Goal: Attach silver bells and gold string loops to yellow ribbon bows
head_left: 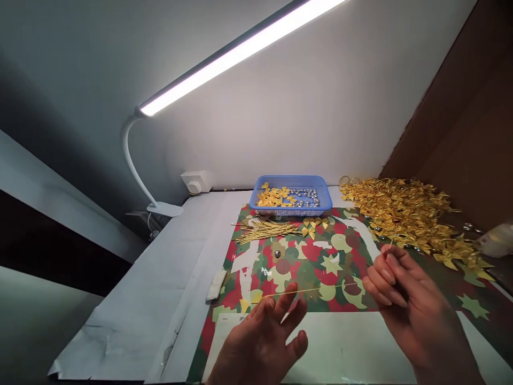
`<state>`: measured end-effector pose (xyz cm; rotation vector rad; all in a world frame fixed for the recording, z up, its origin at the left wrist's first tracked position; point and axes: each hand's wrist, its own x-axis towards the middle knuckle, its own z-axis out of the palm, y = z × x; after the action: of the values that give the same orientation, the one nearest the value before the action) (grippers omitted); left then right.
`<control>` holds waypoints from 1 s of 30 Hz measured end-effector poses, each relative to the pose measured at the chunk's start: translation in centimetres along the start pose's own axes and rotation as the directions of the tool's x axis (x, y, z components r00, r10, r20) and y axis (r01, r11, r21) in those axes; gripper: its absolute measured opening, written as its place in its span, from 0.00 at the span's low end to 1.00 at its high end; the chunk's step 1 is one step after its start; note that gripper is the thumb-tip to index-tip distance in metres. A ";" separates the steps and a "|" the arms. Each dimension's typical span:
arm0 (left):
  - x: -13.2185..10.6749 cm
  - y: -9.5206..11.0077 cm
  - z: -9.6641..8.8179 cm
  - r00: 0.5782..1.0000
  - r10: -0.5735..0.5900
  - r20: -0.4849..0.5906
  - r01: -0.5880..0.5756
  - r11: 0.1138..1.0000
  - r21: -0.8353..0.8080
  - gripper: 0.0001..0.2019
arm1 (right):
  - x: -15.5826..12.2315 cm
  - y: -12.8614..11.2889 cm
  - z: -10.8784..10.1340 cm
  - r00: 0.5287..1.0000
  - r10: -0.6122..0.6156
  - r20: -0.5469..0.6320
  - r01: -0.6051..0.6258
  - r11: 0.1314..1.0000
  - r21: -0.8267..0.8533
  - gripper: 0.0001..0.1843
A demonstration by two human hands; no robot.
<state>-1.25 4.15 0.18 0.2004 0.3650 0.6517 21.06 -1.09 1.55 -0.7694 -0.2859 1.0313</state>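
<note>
A gold ribbon flower (255, 297) sits at the thumb side of my left hand (268, 334), pinched between thumb and forefinger, whose contact is partly hidden. The other fingers of that hand are spread apart. From the flower a thin yellow wire (308, 290) stretches rightward across the gap to my right hand (404, 291). There, curled fingers and thumb close on the wire, with a short tip poking up above them. Beyond my hands, a bundle of gold wire stems (268, 230) lies beside a few loose gold bows (310, 230). A silver ball (278, 254) rests on the patterned sheet.
At the back stands a blue basket (290, 211) with gold bows and silver balls. A large heap of gold flowers (404, 208) spreads on the right, near a whitish bottle (497, 240). A lit lamp (240, 51) arches overhead. A white pad (216, 285) lies left.
</note>
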 end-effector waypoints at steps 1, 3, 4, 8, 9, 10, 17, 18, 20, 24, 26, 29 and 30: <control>0.1 0.0 -0.4 0.999 0.010 0.034 -0.009 1.000 -0.028 0.03 | -0.1 0.1 -0.2 1.000 0.016 -0.003 -0.016 1.000 -0.004 0.02; 0.4 -0.1 -1.0 0.996 0.032 0.078 -0.026 0.997 -0.076 0.03 | -0.2 0.4 -0.5 0.999 0.042 -0.006 -0.042 0.999 -0.014 0.02; 0.6 -0.1 -1.3 0.995 0.046 0.083 -0.038 0.995 -0.096 0.03 | -0.2 0.5 -0.6 0.999 0.053 -0.009 -0.054 0.998 -0.022 0.02; 0.8 -0.1 -1.9 0.994 0.114 0.008 -0.112 0.988 -0.110 0.04 | -0.3 0.9 -0.8 0.997 0.081 -0.006 -0.081 0.995 -0.051 0.03; 0.8 -0.1 -1.9 0.991 0.129 -0.024 -0.130 0.987 -0.098 0.05 | -0.4 0.9 -0.8 0.996 0.090 -0.003 -0.090 0.994 -0.060 0.03; 0.7 0.0 -1.9 0.989 0.139 -0.050 -0.143 0.986 -0.085 0.05 | -0.4 1.0 -0.8 0.995 0.103 -0.002 -0.103 0.992 -0.071 0.03; 0.2 0.7 -0.7 0.967 0.208 -0.144 -0.210 0.978 -0.002 0.08 | -0.9 1.3 -0.4 0.988 0.151 -0.015 -0.152 0.977 -0.150 0.09; 0.1 0.7 -0.6 0.964 0.220 -0.150 -0.220 0.975 0.013 0.09 | -1.0 1.3 -0.3 0.988 0.155 -0.007 -0.154 0.976 -0.155 0.09; 0.1 0.7 -0.4 0.958 0.242 -0.154 -0.238 0.970 0.044 0.11 | -1.1 1.3 -0.2 0.987 0.157 0.011 -0.154 0.975 -0.162 0.09; 0.1 0.5 -0.5 0.949 0.280 -0.145 -0.265 0.958 0.112 0.16 | -1.3 1.4 -0.2 0.986 0.165 0.023 -0.158 0.972 -0.172 0.09; 0.0 0.6 -0.5 0.945 0.296 -0.143 -0.275 0.950 0.150 0.17 | -1.4 1.5 -0.3 0.984 0.173 0.030 -0.165 0.971 -0.172 0.09; -0.3 1.0 -0.3 0.938 0.306 -0.163 -0.266 0.937 0.226 0.15 | -1.6 1.6 -0.2 0.982 0.183 0.035 -0.175 0.971 -0.163 0.09; -0.3 1.1 -0.2 0.937 0.302 -0.175 -0.253 0.933 0.255 0.14 | -1.6 1.6 -0.1 0.982 0.186 0.035 -0.179 0.971 -0.159 0.10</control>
<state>-2.22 4.83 0.39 0.4105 0.6257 0.9169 19.25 -2.10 0.60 -0.9247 -0.3455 1.2134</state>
